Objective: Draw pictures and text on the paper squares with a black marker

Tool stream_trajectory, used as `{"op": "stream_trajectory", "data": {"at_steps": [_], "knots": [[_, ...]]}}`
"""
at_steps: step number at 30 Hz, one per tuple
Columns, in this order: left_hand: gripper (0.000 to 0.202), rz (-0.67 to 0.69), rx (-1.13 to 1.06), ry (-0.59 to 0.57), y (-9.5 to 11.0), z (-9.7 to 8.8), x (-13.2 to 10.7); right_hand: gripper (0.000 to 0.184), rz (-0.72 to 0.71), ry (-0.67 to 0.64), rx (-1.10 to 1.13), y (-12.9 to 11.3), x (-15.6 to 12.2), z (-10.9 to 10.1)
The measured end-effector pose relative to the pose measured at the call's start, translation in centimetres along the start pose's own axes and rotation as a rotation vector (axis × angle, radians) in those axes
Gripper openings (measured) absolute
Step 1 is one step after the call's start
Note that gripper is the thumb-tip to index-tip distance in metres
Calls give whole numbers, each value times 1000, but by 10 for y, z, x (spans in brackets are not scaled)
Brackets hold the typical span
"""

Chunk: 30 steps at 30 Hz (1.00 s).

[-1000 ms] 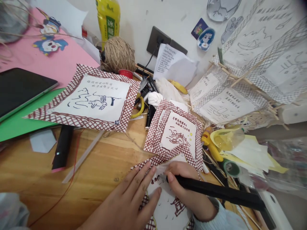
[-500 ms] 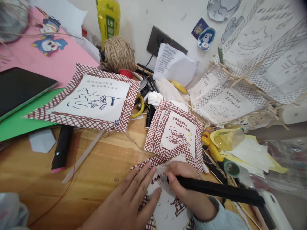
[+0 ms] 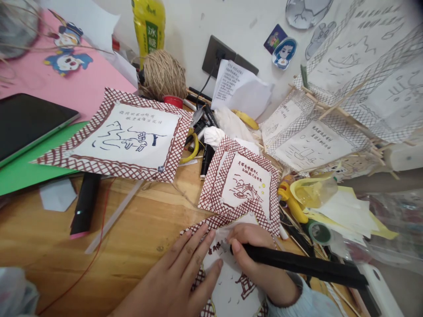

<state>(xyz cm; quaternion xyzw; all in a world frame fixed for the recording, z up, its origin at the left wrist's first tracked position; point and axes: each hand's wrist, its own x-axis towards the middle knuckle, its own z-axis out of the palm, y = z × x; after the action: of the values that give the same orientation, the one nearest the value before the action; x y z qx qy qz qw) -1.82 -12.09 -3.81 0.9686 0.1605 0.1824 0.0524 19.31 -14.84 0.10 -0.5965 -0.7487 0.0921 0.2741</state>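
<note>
My right hand (image 3: 253,251) is closed around a long black marker (image 3: 304,262), with its writing end low over a paper sheet (image 3: 231,286). The sheet has a red-brown cross-hatched border, a few handwritten characters, small bird marks and a drawn pavilion. Flat on the left part of this sheet lies my left hand (image 3: 188,268), fingers stretched out and holding nothing. Just above, a second bordered drawing (image 3: 246,180) with a bridge and a yellow moon touches the sheet. A third bordered drawing (image 3: 128,134) lies to the upper left. The marker's tip is hidden by my fingers.
A ball of twine (image 3: 164,75) and a yellow-green bottle (image 3: 150,28) stand by the wall. To the right is a paper lantern frame (image 3: 317,127) with wooden sticks, near a yellow glue gun (image 3: 292,202). A tablet (image 3: 33,125) and black marker (image 3: 85,204) lie left.
The right hand and marker have shifted very slightly. The left hand stays flat on the sheet, and the other things lie as before.
</note>
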Motion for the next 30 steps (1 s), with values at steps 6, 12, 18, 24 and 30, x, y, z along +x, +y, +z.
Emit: {"op": "stream_trajectory", "data": {"at_steps": [6,12,18,24,30], "knots": [[54,20,36,11,-1,1,1,29,-7,0,77,2,0,2],[49,-22,7,4,1,1,0,33,-4,51,20,0,2,-3],[50,1,42,13,2,1,1,36,-6,27,-117,-4,5,-6],[50,-19,58,27,4,2,1,37,-27,-28,-93,-4,5,-6],[50,20,62,17,0,0,2,35,-19,-29,-100,-4,3,-8]]}}
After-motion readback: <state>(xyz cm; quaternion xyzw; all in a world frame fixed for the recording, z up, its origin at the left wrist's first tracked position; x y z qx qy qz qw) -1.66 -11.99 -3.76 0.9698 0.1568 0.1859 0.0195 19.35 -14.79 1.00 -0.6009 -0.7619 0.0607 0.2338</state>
